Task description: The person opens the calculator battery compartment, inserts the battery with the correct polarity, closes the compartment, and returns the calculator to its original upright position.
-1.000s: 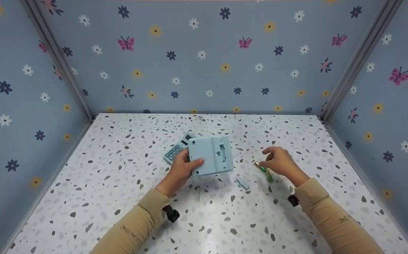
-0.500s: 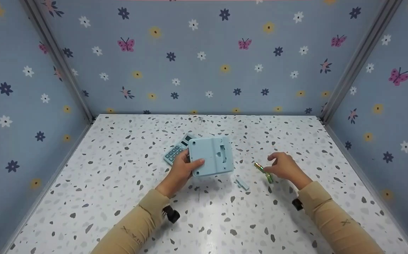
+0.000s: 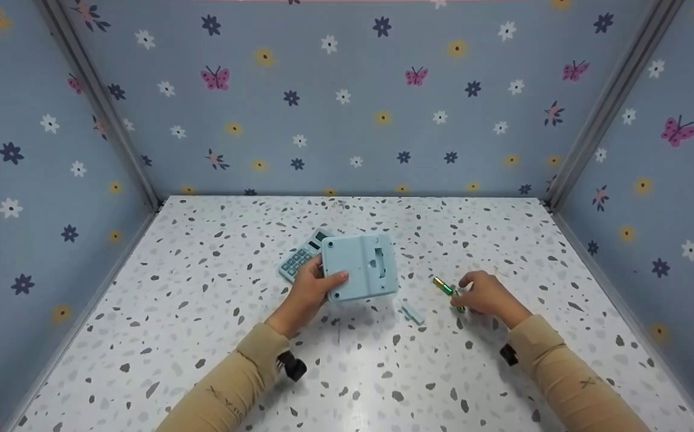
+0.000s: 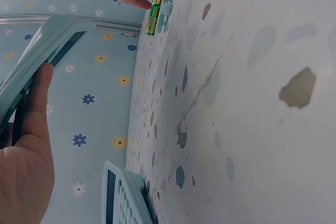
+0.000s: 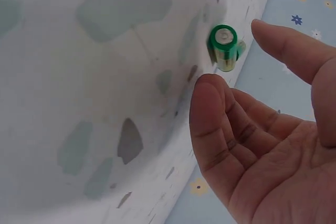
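Note:
My left hand (image 3: 302,294) grips a light-blue calculator (image 3: 353,267) with its back facing up, thumb on the back, fingers beneath. An open battery slot shows on that back. On the table to its right lie two green-and-gold batteries, one battery (image 3: 442,285) in full sight and another battery (image 3: 459,308) partly behind my right hand (image 3: 491,295). In the right wrist view, thumb and bent fingers stand apart on either side of the near battery (image 5: 224,51), with a gap to it. The small light-blue battery cover (image 3: 412,313) lies between the calculator and the batteries.
Another light-blue calculator (image 3: 296,264) lies keys up, partly under the held one in the head view. Flowered blue panels (image 3: 347,108) enclose the speckled white table (image 3: 347,372) at the back and both sides.
My right hand has drawn back slightly toward me and to the right, from the farther battery to the nearer one. The left hand and its calculator have kept their place.

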Tool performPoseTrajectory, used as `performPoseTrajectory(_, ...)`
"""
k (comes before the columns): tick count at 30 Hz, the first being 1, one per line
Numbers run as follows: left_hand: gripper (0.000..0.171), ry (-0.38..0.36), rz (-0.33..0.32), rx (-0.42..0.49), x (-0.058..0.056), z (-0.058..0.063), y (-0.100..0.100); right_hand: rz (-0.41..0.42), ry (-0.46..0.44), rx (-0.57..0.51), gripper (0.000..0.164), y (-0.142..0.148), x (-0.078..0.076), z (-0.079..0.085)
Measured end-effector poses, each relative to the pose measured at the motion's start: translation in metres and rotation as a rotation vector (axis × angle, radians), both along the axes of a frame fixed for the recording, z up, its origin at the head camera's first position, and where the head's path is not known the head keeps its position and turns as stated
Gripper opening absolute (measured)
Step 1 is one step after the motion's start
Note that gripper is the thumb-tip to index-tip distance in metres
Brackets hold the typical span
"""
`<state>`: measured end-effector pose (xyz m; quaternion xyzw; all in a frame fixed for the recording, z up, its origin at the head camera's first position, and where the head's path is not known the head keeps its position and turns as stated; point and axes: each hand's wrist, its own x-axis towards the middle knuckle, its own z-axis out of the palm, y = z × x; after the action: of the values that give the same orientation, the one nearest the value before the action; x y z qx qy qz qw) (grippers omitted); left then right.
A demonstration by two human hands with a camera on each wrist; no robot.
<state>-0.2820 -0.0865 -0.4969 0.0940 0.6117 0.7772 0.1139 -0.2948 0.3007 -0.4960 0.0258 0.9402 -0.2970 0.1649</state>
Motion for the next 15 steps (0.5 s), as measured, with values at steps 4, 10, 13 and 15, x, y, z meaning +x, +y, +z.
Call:
performPoseTrajectory(4, 0.06, 0.002, 0.003, 0.004, 0.0002, -0.0006, -0.0006, -0.005, -0.006, 0.013, 0.057, 0.0006, 0.0007, -0.0038)
performPoseTrajectory(10, 0.061, 0.011, -0.003, 0.009, 0.0001, -0.0014, -0.0012, -0.032, -0.036, 0.003, 0.054, -0.001, 0.002, -0.0055)
performPoseTrajectory(13, 0.061, 0.005, -0.003, 0.012, -0.0007, -0.0027, -0.0014, -0.045, -0.049, -0.001, 0.052, -0.0018, 0.0023, -0.0046)
performPoseTrajectory(15, 0.062, -0.001, 0.001, 0.013, -0.0013, -0.0031, -0.0012, -0.041, -0.049, -0.002, 0.05, -0.002, 0.0023, -0.0043)
